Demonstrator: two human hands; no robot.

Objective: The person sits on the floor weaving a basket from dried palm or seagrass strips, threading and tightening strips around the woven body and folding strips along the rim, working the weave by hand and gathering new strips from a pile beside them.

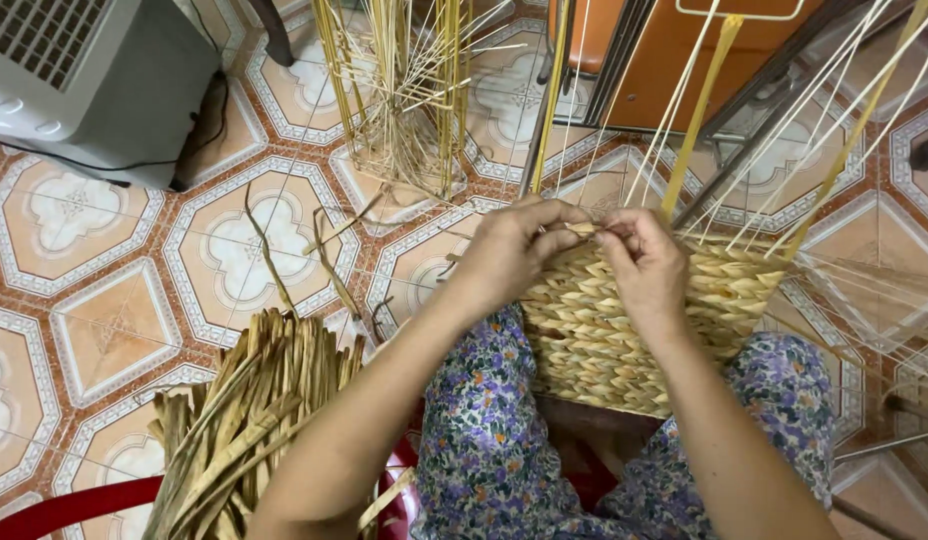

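A half-woven straw basket rests on my lap, its braided wall facing me. Thin pale upright stakes and a few flat yellow strips rise from its top edge. My left hand curls over the basket's upper rim, fingers pinching a dried fibre strand. My right hand sits just beside it on the rim, thumb and fingers closed on the same strand between the stakes. My forearms hide part of the basket's near side.
A bundle of dried flat leaves lies at my left knee on a red stool edge. Another stake frame stands on the patterned tile floor. A grey fan unit sits at upper left, orange furniture behind the basket.
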